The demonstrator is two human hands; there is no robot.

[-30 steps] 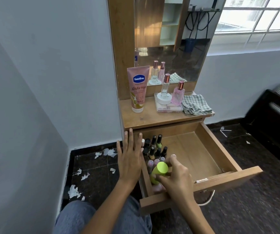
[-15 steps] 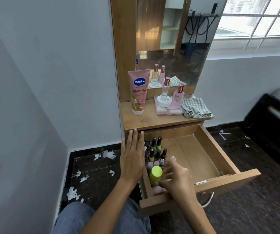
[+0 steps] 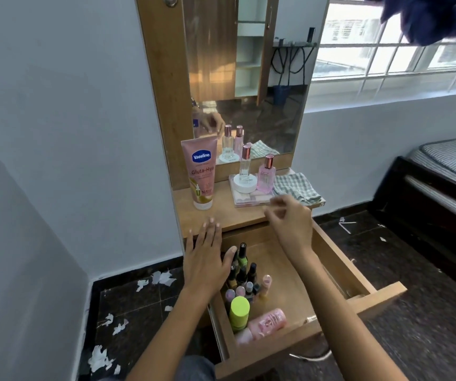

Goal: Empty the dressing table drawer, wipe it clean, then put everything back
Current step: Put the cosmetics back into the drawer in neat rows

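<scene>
Both hands are empty: left hand (image 3: 207, 259) lies flat on the drawer's (image 3: 380, 295) left edge by the polish bottles (image 3: 242, 273), right hand (image 3: 290, 221) hovers, fingers loosely curled, over the tabletop (image 3: 221, 213) near the palette (image 3: 251, 199). A careless reach could topple the perfumes (image 3: 266, 174) stacked there. The drawer is wide open below the tabletop, items bunched at its left side, the rest bare wood.

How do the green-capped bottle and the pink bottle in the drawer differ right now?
The green-capped bottle stands upright; the pink bottle lies on its side. The green-capped one sits against the drawer's left wall, while the pink one lies along the front wall, to its right. The green-capped bottle has a broad lime cap; the pink bottle is pale pink all over. Both are in the drawer's front left corner, and neither hand touches them.
</scene>
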